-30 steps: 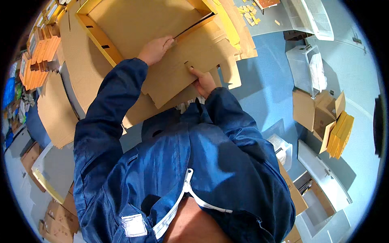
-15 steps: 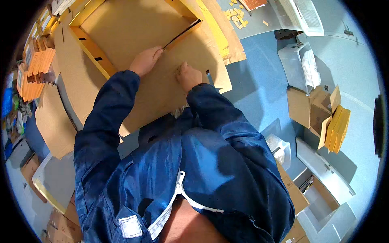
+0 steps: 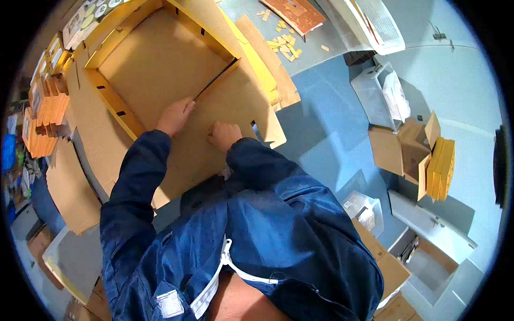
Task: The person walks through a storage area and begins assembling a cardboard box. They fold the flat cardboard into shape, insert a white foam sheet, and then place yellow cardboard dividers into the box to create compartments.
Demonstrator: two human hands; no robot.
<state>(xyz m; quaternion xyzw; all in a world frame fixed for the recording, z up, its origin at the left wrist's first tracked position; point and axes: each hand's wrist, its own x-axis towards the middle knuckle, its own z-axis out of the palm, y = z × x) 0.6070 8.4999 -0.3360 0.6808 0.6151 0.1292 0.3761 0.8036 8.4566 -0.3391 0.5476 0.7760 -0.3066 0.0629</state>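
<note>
A shallow yellow cardboard tray with a brown inside lies on a large sheet of brown cardboard. Its near wall shows a dark edge. My left hand is closed round the near end of that wall, thumb side up, and hides the corner there. To the right of it, my right hand rests on the brown sheet with its fingers curled in; whatever may be in them is hidden. A slot is cut in the sheet beyond my right hand.
Yellow scraps and an orange-brown board lie on the grey table at the far right. Orange pieces are stacked at the left. On the right floor stand a clear bin and an open carton beside yellow packs.
The whole view has shifted, so the tray and both hands appear lower and further left. Both hands keep about the same place on the tray and the sheet.
</note>
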